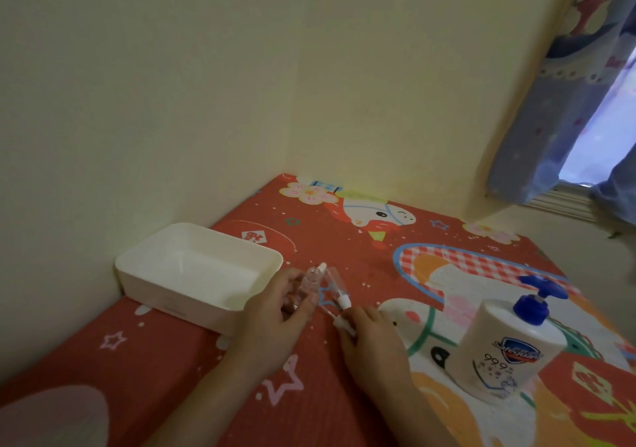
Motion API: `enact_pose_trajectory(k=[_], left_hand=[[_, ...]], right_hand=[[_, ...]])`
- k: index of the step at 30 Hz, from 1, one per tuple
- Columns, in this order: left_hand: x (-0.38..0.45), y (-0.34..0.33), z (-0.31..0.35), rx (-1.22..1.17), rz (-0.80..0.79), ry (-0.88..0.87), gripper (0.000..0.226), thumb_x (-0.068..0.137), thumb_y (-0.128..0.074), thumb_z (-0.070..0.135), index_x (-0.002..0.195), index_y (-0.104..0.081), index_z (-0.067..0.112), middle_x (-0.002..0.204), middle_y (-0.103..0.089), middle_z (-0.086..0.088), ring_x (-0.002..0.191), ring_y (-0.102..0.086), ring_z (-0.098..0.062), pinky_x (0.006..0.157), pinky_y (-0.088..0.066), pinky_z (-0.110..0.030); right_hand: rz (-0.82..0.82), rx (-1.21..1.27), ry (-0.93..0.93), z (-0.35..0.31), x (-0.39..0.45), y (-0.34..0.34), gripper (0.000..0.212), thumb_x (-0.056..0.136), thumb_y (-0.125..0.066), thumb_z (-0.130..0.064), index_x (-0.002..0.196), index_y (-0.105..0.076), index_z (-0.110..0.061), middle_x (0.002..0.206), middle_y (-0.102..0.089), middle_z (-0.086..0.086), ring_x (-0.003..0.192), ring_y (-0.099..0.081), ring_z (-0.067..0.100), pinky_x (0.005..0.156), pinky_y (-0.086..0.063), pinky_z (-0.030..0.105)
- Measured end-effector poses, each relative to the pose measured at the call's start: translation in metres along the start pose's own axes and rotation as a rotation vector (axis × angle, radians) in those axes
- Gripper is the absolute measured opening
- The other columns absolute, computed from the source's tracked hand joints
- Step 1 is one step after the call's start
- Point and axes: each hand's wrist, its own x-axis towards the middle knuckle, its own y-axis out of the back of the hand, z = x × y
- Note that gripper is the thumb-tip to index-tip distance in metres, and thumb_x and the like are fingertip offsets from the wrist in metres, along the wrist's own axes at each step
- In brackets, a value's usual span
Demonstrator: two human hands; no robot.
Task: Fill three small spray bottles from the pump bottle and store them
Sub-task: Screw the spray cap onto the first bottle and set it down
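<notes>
My left hand (275, 312) grips a small clear spray bottle (308, 283) with its neck open, held tilted just above the red patterned table (344, 233). My right hand (370, 340) pinches a white spray cap (342, 324) right beside it. Another clear spray bottle (335, 286) with a white top lies on the table between my hands; a third white tip (321, 267) shows behind the held bottle. A white pump bottle (506, 346) with a blue pump head (537, 298) stands to the right of my right hand.
An open white rectangular box (165, 257) sits at the left against the wall, just behind my left hand. Walls meet in a corner behind the table. A blue curtain (550, 119) hangs over a window at the far right.
</notes>
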Motion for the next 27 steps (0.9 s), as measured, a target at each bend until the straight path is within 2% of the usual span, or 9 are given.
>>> enact_pose_trajectory(k=[3, 5, 7, 10, 13, 16, 21, 27], left_hand=[[-0.001, 0.000, -0.003, 0.005, 0.000, -0.003, 0.028, 0.086, -0.061, 0.050, 0.112, -0.053, 0.048, 0.097, -0.072, 0.015, 0.083, -0.070, -0.010, 0.078, -0.058, -0.047], [-0.001, -0.001, -0.005, 0.019, 0.008, -0.013, 0.025, 0.088, -0.062, 0.048, 0.111, -0.053, 0.051, 0.099, -0.071, 0.017, 0.085, -0.070, -0.009, 0.079, -0.058, -0.045], [-0.001, -0.003, -0.004, 0.030, 0.011, -0.021, 0.024, 0.092, -0.063, 0.042, 0.109, -0.052, 0.054, 0.102, -0.070, 0.020, 0.087, -0.069, -0.007, 0.081, -0.058, -0.043], [-0.002, -0.004, -0.003, 0.043, 0.009, -0.037, 0.020, 0.090, -0.060, 0.048, 0.108, -0.054, 0.056, 0.097, -0.071, 0.018, 0.085, -0.069, -0.008, 0.081, -0.057, -0.043], [-0.004, -0.004, 0.000, 0.062, -0.002, -0.052, 0.019, 0.093, -0.060, 0.044, 0.107, -0.055, 0.057, 0.092, -0.070, 0.019, 0.085, -0.067, -0.005, 0.080, -0.055, -0.031], [-0.006, -0.003, 0.007, 0.093, 0.001, -0.078, 0.023, 0.094, -0.061, 0.035, 0.101, -0.057, 0.056, 0.096, -0.068, 0.027, 0.090, -0.064, 0.001, 0.074, -0.048, -0.012], [-0.008, -0.005, 0.011, 0.111, 0.001, -0.103, 0.020, 0.094, -0.062, 0.032, 0.108, -0.060, 0.047, 0.098, -0.067, 0.028, 0.090, -0.064, 0.001, 0.075, -0.048, -0.014], [-0.010, -0.009, 0.009, 0.104, -0.021, -0.133, 0.032, 0.095, -0.063, 0.027, 0.125, -0.061, 0.036, 0.100, -0.069, 0.024, 0.094, -0.064, 0.006, 0.079, -0.045, -0.008]], right_hand=[[0.035, 0.085, 0.022, 0.000, 0.001, 0.007, 0.026, 0.092, -0.055, -0.028, 0.116, -0.062, -0.025, 0.105, -0.058, -0.009, 0.094, -0.055, 0.013, 0.076, -0.045, 0.023], [0.121, 0.174, 0.016, 0.000, 0.003, 0.017, 0.023, 0.090, -0.059, -0.020, 0.112, -0.065, -0.021, 0.101, -0.056, -0.007, 0.088, -0.058, 0.012, 0.072, -0.045, 0.023], [0.219, 0.270, -0.021, -0.003, 0.006, 0.031, 0.019, 0.092, -0.059, -0.019, 0.110, -0.066, -0.021, 0.101, -0.054, -0.008, 0.083, -0.057, 0.005, 0.070, -0.048, 0.022], [0.341, 0.395, -0.031, -0.010, 0.012, 0.059, 0.016, 0.095, -0.057, -0.018, 0.107, -0.067, -0.021, 0.100, -0.054, -0.011, 0.084, -0.057, -0.001, 0.069, -0.048, 0.018], [0.379, 0.464, 0.043, -0.019, 0.014, 0.086, 0.012, 0.095, -0.057, -0.017, 0.100, -0.067, -0.021, 0.093, -0.055, -0.013, 0.081, -0.057, 0.001, 0.066, -0.043, 0.012], [0.348, 0.458, 0.121, -0.024, 0.015, 0.100, 0.017, 0.094, -0.051, -0.023, 0.097, -0.068, -0.020, 0.092, -0.056, -0.012, 0.082, -0.057, 0.001, 0.066, -0.045, 0.014], [0.236, 0.343, 0.185, -0.023, 0.017, 0.103, 0.024, 0.093, -0.046, -0.028, 0.097, -0.068, -0.018, 0.092, -0.055, -0.010, 0.080, -0.056, 0.005, 0.066, -0.049, 0.028], [0.057, 0.179, 0.293, -0.030, 0.027, 0.114, 0.024, 0.091, -0.048, -0.030, 0.106, -0.066, -0.024, 0.097, -0.053, -0.012, 0.075, -0.053, 0.002, 0.068, -0.049, 0.023]])
